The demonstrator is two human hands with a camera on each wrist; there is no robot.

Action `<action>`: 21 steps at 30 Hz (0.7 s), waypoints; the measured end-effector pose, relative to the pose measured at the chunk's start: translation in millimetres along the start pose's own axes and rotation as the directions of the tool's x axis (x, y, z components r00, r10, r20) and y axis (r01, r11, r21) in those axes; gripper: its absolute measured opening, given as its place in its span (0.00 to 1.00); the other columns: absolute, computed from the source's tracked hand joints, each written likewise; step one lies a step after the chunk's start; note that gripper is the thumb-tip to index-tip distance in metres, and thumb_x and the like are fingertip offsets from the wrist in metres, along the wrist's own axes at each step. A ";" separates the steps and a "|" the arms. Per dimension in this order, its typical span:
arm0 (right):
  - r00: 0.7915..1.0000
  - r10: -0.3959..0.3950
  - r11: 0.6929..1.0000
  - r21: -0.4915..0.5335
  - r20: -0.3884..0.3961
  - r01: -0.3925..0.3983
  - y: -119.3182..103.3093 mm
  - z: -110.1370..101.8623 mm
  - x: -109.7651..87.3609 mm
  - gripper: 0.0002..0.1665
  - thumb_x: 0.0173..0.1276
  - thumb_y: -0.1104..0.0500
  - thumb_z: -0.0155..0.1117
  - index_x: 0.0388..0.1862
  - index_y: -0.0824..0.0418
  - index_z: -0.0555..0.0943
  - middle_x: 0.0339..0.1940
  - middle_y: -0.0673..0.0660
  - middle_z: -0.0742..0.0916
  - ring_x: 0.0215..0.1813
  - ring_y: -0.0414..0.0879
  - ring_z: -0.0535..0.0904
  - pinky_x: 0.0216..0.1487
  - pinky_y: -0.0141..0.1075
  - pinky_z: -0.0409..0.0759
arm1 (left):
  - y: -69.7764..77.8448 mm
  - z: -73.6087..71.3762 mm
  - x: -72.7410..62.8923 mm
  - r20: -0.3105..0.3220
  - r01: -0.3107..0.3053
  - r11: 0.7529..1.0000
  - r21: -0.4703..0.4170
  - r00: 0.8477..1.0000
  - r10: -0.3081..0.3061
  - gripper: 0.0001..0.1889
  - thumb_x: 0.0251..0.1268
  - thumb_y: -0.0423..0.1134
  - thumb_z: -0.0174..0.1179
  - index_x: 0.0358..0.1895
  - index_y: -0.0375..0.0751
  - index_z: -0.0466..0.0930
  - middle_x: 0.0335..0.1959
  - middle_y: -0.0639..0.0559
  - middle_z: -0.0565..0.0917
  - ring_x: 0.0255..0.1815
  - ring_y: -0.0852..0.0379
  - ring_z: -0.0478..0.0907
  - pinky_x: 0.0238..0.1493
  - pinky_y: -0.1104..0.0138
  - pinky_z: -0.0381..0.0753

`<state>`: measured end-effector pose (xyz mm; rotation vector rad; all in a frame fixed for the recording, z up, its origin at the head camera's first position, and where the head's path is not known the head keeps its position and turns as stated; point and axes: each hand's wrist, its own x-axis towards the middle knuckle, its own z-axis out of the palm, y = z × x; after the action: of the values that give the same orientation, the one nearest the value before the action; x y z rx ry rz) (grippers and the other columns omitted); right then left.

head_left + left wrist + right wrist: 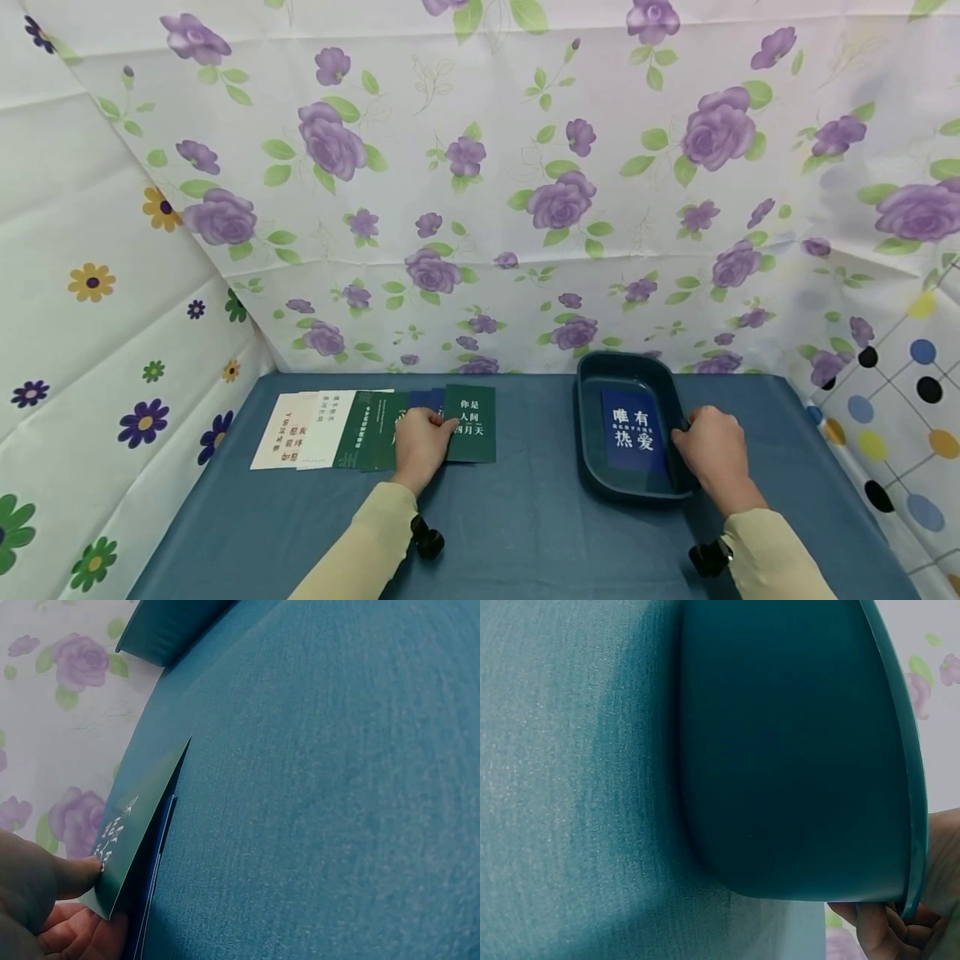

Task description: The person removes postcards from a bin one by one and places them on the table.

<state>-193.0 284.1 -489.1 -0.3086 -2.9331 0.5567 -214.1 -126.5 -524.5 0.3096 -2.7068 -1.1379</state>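
A dark green card with white characters is at the right end of a row of overlapping cards. My left hand pinches its left edge between thumb and fingers. In the left wrist view that green card is tilted up, its right side apart from a blue card beneath. My right hand grips the right rim of a dark teal plastic tub. Inside the tub lies a blue card with white characters. In the right wrist view, curled fingers show at the tub's rim.
Left of my left hand lie a cream card, a white card and green cards, overlapping. A blue tablecloth covers the table. A flowered curtain hangs behind its far edge, and patterned cloths hang at both sides.
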 end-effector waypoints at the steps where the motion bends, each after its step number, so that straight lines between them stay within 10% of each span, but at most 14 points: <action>1: 1.000 -0.003 1.000 0.001 -0.003 0.003 0.1 0.0 0.1 0.26 0.59 0.59 0.65 0.08 0.55 0.63 0.09 0.48 0.61 0.14 0.43 0.60 0.17 0.35 0.55 | 0.3 0.1 -0.2 -0.003 -0.007 1.000 0.009 1.000 0.007 0.12 0.53 0.47 0.68 0.18 0.46 0.82 0.13 0.54 0.79 0.13 0.60 0.72 0.17 0.67 0.68; 21: 1.000 0.001 1.000 0.010 0.011 -0.001 1.4 1.1 0.6 0.23 0.60 0.59 0.64 0.09 0.57 0.66 0.09 0.48 0.63 0.14 0.43 0.61 0.17 0.36 0.55 | 5.0 -2.1 -4.6 -0.003 -0.017 1.000 0.024 1.000 0.017 0.13 0.54 0.47 0.68 0.18 0.45 0.81 0.11 0.55 0.76 0.11 0.59 0.70 0.17 0.67 0.67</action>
<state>-193.5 285.1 -490.6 -0.3071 -2.9402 0.5757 -209.7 -123.3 -520.0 0.2908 -2.7167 -1.1001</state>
